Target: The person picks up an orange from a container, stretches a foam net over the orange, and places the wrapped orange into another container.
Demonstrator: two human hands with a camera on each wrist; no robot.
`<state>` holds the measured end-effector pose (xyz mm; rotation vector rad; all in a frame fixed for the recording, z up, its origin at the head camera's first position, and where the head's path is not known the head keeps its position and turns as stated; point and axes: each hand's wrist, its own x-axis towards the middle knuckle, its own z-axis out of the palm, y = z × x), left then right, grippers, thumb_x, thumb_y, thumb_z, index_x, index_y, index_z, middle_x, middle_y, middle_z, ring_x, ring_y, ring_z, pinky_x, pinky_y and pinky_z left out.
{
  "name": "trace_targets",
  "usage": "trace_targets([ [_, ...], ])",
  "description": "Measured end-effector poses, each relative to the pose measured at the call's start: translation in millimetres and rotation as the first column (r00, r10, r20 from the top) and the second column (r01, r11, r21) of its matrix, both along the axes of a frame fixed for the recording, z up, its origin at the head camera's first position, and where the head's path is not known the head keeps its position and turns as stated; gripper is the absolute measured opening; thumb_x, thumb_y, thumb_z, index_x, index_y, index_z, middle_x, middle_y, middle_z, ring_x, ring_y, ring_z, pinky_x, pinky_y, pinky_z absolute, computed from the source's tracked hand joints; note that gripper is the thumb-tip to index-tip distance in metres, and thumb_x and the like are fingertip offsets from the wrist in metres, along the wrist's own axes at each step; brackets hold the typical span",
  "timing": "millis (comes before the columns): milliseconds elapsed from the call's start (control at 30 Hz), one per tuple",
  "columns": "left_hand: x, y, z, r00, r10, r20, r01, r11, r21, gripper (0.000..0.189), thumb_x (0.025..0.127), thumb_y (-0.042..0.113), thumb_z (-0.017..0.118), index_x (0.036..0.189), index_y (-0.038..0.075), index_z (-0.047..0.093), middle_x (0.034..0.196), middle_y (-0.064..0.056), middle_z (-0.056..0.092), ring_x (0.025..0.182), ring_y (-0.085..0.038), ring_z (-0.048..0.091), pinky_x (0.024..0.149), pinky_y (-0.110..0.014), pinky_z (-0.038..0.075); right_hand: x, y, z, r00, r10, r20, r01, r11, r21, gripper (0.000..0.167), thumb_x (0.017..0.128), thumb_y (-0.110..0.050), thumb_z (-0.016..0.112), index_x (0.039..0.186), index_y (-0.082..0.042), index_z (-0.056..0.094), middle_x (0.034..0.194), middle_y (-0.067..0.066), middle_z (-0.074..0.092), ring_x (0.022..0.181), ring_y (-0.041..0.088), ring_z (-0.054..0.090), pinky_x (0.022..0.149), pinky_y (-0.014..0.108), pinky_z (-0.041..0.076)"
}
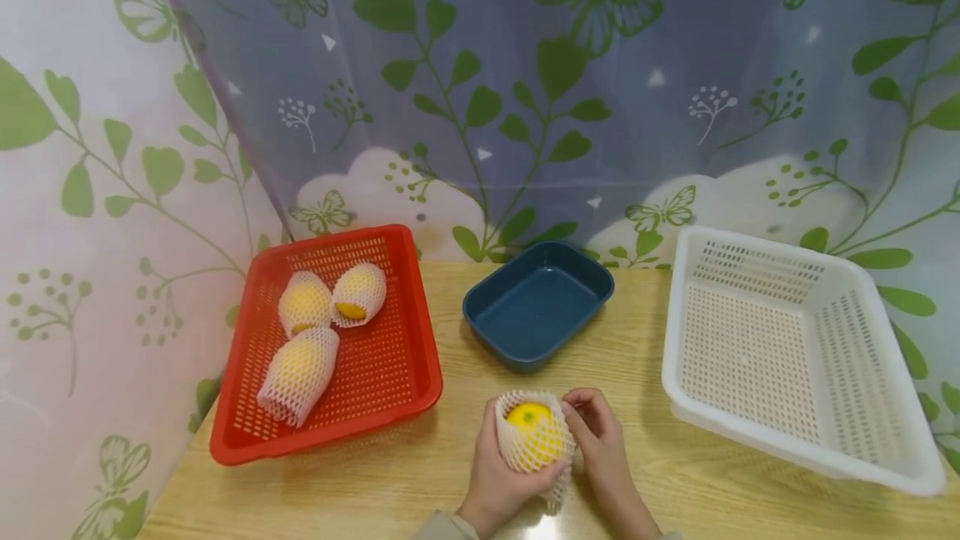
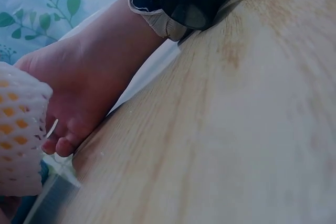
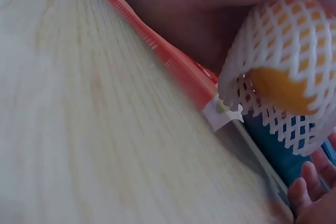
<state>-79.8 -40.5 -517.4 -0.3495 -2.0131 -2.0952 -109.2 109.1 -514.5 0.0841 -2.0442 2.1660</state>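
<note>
In the head view, an orange [image 1: 529,417] with a greenish stem end sits upright in a white foam net sleeve [image 1: 534,450]. My left hand [image 1: 502,469] grips the sleeved fruit from the left and below, thumb across its front. At the sleeve's right edge, my right hand [image 1: 603,440] pinches the netting between thumb and bent forefinger. The right wrist view shows the sleeve's open end, with orange peel [image 3: 278,87] bare inside it. Both hands are over the wooden table [image 1: 457,440], near its front.
A red basket [image 1: 423,340] on the left holds several net-sleeved fruits [image 1: 303,369]. Behind the hands stands a dark blue tray [image 1: 536,315] with nothing in it. To the right is a white basket [image 1: 750,373]. A patterned curtain [image 1: 487,107] hangs along the table's back.
</note>
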Motion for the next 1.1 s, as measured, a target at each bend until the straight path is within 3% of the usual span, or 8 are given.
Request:
trace_targets([
  [200, -1.4, 0.6, 1.1, 0.995, -0.075, 0.070, 0.069, 0.994, 0.088, 0.079, 0.067, 0.008, 0.088, 0.133, 0.015, 0.045, 0.124, -0.009, 0.057, 0.108, -0.022, 0.058, 0.096, -0.031, 0.048, 1.1, 1.9, 2.4, 0.996, 0.073, -0.054, -0.074, 0.997, -0.020, 0.014, 0.099, -0.004, 0.055, 0.104, 0.007, 0.062, 0.097, 0.005, 0.066, 0.090, 0.013, 0.062, 0.077, 0.024, 0.052],
  [433, -1.7, -0.2, 2.7, 0.984, -0.153, 0.096, 0.138, 0.980, 0.145, 0.076, 0.070, 0.006, 0.085, 0.134, 0.013, 0.043, 0.128, -0.012, 0.053, 0.111, -0.023, 0.056, 0.096, -0.033, 0.047, 2.6, 6.3, 1.9, 0.974, 0.223, -0.036, -0.225, 0.974, -0.033, 0.029, 0.105, -0.012, 0.044, 0.112, 0.010, 0.062, 0.104, 0.000, 0.069, 0.094, 0.012, 0.063, 0.079, 0.025, 0.053],
  [667, -3.5, -2.1, 1.9, 0.989, -0.081, 0.125, 0.060, 0.984, 0.166, 0.076, 0.071, 0.007, 0.082, 0.136, 0.009, 0.042, 0.125, -0.011, 0.054, 0.109, -0.022, 0.057, 0.096, -0.031, 0.046, 2.1, 9.8, -0.5, 0.937, 0.342, -0.072, -0.344, 0.939, -0.020, 0.037, 0.108, -0.013, 0.036, 0.115, 0.012, 0.062, 0.100, 0.000, 0.070, 0.091, 0.011, 0.063, 0.080, 0.025, 0.052],
  [900, -2.6, -3.5, 2.1, 0.974, -0.016, 0.224, -0.028, 0.982, 0.188, 0.070, 0.076, 0.012, 0.078, 0.136, 0.010, 0.041, 0.122, -0.010, 0.053, 0.106, -0.023, 0.055, 0.093, -0.028, 0.046, -1.2, 8.1, -4.0, 0.909, 0.375, -0.185, -0.382, 0.924, -0.005, 0.034, 0.106, -0.004, 0.035, 0.118, 0.008, 0.065, 0.112, 0.004, 0.067, 0.109, 0.013, 0.059, 0.093, 0.026, 0.048],
  [967, -1.5, -4.4, 2.0, 0.970, -0.006, 0.242, -0.040, 0.982, 0.183, 0.070, 0.077, 0.014, 0.077, 0.137, 0.010, 0.041, 0.122, -0.009, 0.052, 0.107, -0.023, 0.054, 0.093, -0.027, 0.044, -0.7, 8.3, -4.7, 0.898, 0.407, -0.166, -0.419, 0.907, -0.040, 0.034, 0.107, -0.005, 0.034, 0.116, 0.009, 0.064, 0.110, 0.004, 0.067, 0.104, 0.013, 0.060, 0.089, 0.027, 0.050],
  [1100, -0.4, -6.2, 3.2, 0.962, -0.016, 0.274, -0.034, 0.984, 0.177, 0.073, 0.080, 0.017, 0.077, 0.142, 0.010, 0.037, 0.125, -0.009, 0.050, 0.109, -0.023, 0.052, 0.096, -0.024, 0.041, 0.8, 10.6, -2.3, 0.882, 0.468, -0.046, -0.470, 0.876, -0.111, 0.037, 0.109, -0.015, 0.033, 0.117, 0.002, 0.065, 0.108, 0.002, 0.067, 0.100, 0.011, 0.061, 0.085, 0.027, 0.052],
])
